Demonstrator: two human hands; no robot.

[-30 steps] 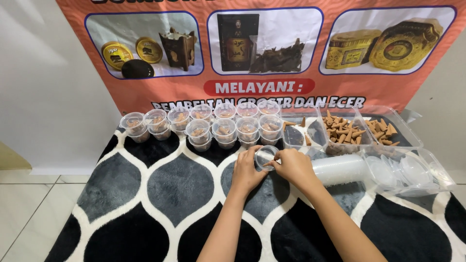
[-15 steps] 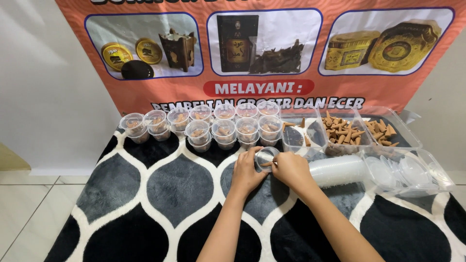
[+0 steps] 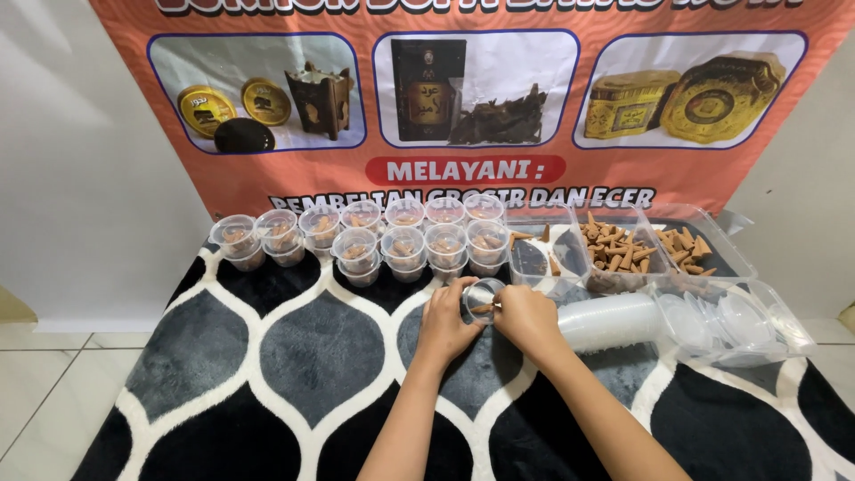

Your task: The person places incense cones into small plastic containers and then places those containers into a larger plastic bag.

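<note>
While pinched by the left hand, a small clear plastic cup is fed a brown cone nipped by the right hand, rows of filled cups behind it.

The small cup and the lidded cups look like clear, glossy plastic, as do the tray and the milky sleeve of stacked cups, while the cones appear matt and rough, the rug plush cloth, the banner smooth with a slight sheen.
</note>
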